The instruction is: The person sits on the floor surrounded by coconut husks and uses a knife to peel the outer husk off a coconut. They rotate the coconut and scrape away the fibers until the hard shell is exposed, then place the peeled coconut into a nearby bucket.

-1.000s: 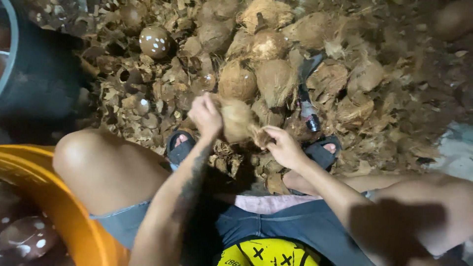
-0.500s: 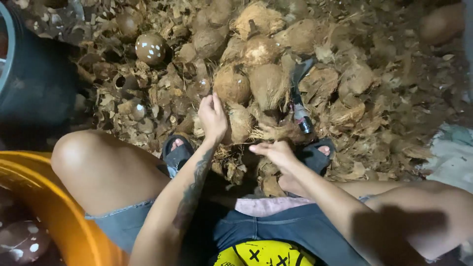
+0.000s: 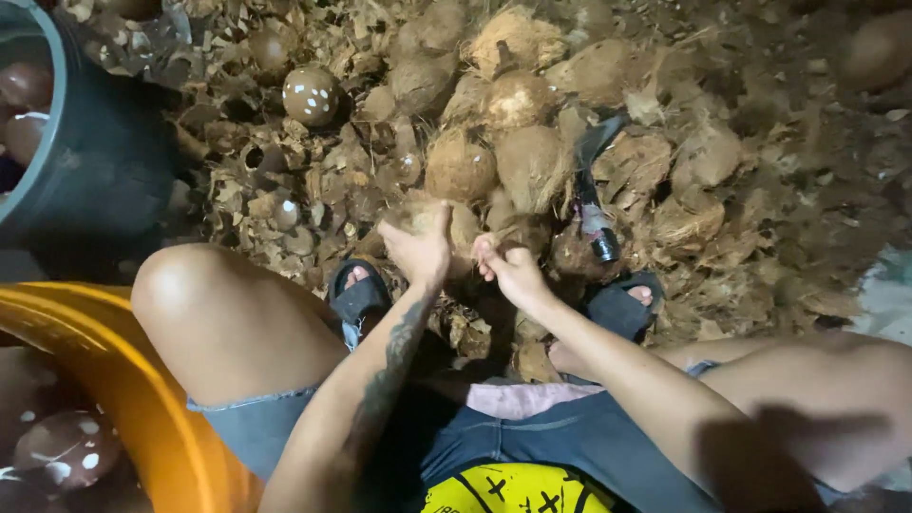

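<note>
I sit with knees apart over a heap of brown coconuts and husk scraps. My left hand [image 3: 420, 245] grips a fibrous husked coconut [image 3: 464, 226] between my feet. My right hand [image 3: 510, 268] pinches the husk fibre on its right side. Both hands touch the same coconut, which they partly hide. A dark-handled tool [image 3: 591, 195] stands upright just right of my hands, among the coconuts [image 3: 494, 166].
A dark grey tub [image 3: 90, 161] with peeled coconuts stands at the upper left. An orange basin [image 3: 123, 389] holding dark spotted coconuts sits at the lower left. A spotted peeled coconut [image 3: 311, 95] lies on the husk pile [image 3: 722, 190]. My sandalled feet flank the hands.
My hands and the coconut have drawn closer to my body. My right hand has shifted left, from the husk beside the coconut onto its side.
</note>
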